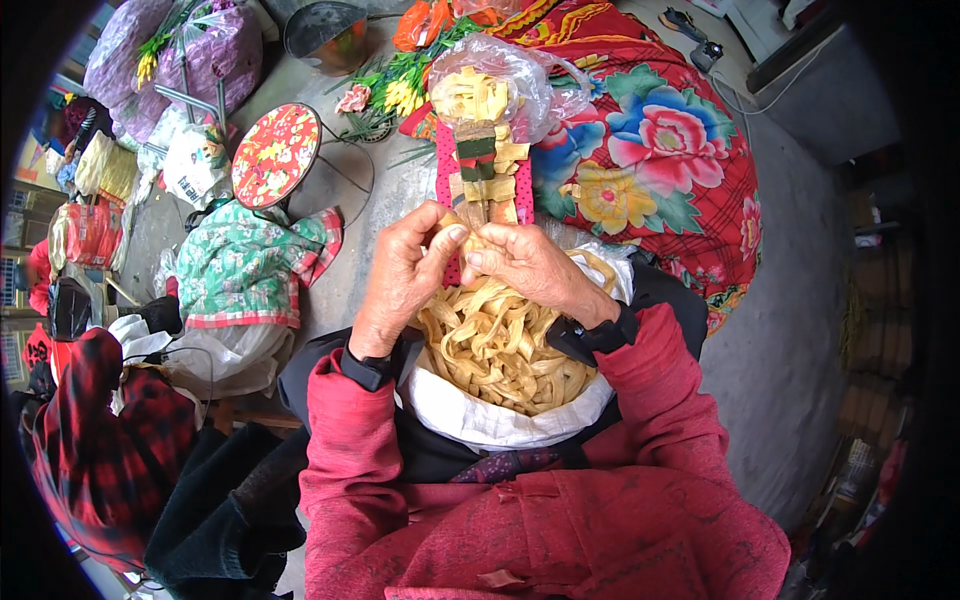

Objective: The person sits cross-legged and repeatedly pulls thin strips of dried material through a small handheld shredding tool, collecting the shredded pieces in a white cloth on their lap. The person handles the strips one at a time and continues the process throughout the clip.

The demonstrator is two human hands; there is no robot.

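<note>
My left hand (405, 266) and my right hand (536, 266) meet above a white woven sack (502, 427) between my knees. Thumbs and fingers of both pinch a short tan strip (472, 241), partly hidden by the fingertips. A long tan strip of flat plant fibre, perhaps straw braid, lies in loose coils (502, 345) filling the sack. Just beyond my hands runs a narrow support under pink dotted cloth (445, 161). Short flat tan pieces (504, 187) lie along it, around a dark green and red block (477, 156).
Farther out, a clear plastic bag (551, 71) holds more tan pieces. A red floral quilt (675, 150) bulges at right. Leftward are a round floral stool (276, 156), a green patterned garment (240, 262) and a person in a checked red-black jacket (127, 427). Artificial flowers (403, 97) lie beyond.
</note>
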